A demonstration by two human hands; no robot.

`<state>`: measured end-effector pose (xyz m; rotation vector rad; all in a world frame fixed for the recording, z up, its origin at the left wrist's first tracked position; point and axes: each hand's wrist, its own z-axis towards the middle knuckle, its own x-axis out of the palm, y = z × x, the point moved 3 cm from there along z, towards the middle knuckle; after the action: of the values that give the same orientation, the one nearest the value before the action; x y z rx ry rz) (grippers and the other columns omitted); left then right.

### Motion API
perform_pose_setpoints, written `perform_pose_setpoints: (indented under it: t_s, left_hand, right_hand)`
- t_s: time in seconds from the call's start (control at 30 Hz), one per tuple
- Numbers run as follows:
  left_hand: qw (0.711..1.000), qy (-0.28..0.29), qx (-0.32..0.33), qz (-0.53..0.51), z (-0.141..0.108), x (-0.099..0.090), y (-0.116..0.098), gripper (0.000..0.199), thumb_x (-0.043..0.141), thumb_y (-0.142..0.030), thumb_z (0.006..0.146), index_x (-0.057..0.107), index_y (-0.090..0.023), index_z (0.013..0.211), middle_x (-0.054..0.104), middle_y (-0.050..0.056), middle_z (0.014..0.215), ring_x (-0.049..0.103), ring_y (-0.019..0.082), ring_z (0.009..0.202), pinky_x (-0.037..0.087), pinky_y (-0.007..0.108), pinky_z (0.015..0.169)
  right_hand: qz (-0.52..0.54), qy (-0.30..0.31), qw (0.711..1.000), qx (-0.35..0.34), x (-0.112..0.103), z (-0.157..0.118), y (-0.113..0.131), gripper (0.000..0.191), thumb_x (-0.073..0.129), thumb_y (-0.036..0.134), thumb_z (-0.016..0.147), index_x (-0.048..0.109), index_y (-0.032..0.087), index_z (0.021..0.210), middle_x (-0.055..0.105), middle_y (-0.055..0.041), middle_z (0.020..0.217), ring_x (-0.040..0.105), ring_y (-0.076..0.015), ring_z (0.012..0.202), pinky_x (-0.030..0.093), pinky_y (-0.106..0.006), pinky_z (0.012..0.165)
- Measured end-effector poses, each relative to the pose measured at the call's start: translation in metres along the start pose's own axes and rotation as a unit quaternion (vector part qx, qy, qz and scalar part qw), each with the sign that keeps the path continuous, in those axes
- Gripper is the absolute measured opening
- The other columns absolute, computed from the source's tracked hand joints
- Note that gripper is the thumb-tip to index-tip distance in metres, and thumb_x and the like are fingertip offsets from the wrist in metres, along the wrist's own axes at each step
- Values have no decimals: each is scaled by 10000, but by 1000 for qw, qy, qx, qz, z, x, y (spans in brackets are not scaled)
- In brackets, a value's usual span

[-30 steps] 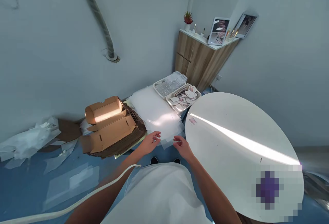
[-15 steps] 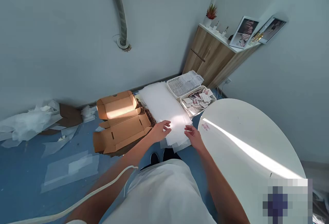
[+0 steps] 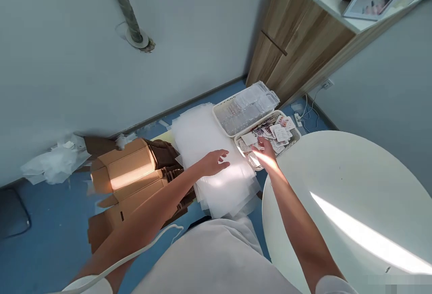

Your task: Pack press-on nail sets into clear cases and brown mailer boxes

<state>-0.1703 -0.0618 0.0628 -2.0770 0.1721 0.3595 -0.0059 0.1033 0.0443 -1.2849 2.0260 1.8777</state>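
Observation:
My left hand (image 3: 213, 163) hovers over a stack of translucent white sheets (image 3: 199, 134), its fingers apart and nothing in them. At the near basket (image 3: 296, 139), my right hand (image 3: 266, 152) reaches in among small printed cards (image 3: 281, 133); its fingertips are at the cards, and whether they pinch one is too small to tell. Behind lies a second white basket (image 3: 221, 120) with clear plastic packs (image 3: 251, 102).
Flattened brown cardboard boxes (image 3: 131, 168) lie left of the sheets. A round white table (image 3: 354, 181) stands at the right, a wooden cabinet (image 3: 303, 33) behind. Crumpled white wrapping (image 3: 57, 161) lies far left; a power strip (image 3: 297, 119) sits near the baskets.
The view has shifted closer to the baskets and cabinet. My right hand has moved from over the sheets into the card basket. My left hand stays above the sheets.

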Motion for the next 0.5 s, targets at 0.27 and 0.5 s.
perform_pose_setpoints:
  t_s: [0.27, 0.5]
  left_hand:
    - [989, -104, -21, -99, 116, -20, -19, 428, 708, -356, 596, 600, -189, 974, 550, 98, 1064, 561, 241, 939, 469, 328, 748]
    - [958, -181, -64, -214, 194, -6, -19, 545, 638, -378, 684, 468, -179, 1161, 533, 100, 1044, 551, 215, 940, 443, 331, 768]
  right_hand:
    - [-103, -38, 985, -133, 20, 87, -4, 438, 518, 266, 731, 462, 178, 1157, 450, -124, 1188, 384, -259, 1143, 318, -449, 954]
    - [-163, -26, 981, -98, 29, 113, 11, 472, 526, 297, 748, 424, 170, 1190, 365, -155, 1288, 325, -306, 1195, 279, -492, 961]
